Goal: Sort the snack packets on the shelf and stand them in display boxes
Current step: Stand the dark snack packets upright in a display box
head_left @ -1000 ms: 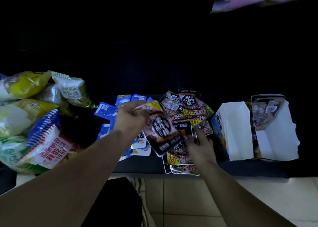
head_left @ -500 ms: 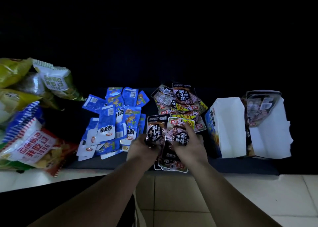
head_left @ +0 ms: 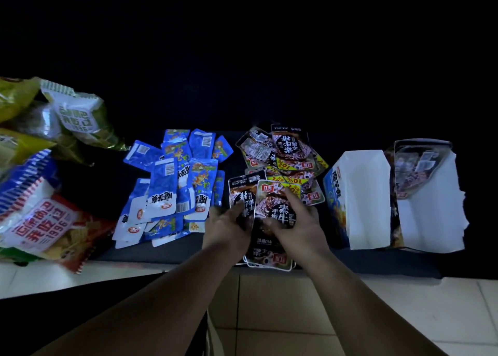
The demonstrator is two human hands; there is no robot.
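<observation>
A second before, the left hand (head_left: 227,229) had been up over the blue packets (head_left: 172,188) with one dark packet while the right hand (head_left: 296,226) lay on the heap. By now the two hands had come together low at the front edge of the shelf (head_left: 377,261), and the blue pile lay uncovered. The shelf was dark, the space behind it black, and pale floor tiles (head_left: 283,315) showed below. Big crisp bags (head_left: 40,221) were heaped at the left and a jumble of dark packets (head_left: 291,156) lay in the middle. Two white display boxes (head_left: 366,194) stood at the right, the outer one with a dark packet upright in it. The left fingers (head_left: 238,207) were curled on the edge of a black snack packet (head_left: 244,191). The right fingers (head_left: 291,198) pinched a second snack packet (head_left: 272,207) overlapping the first, forefinger stretched up its side, thumb pressed to its front. Both packets were held just over a small stack (head_left: 269,258) at the shelf's edge
</observation>
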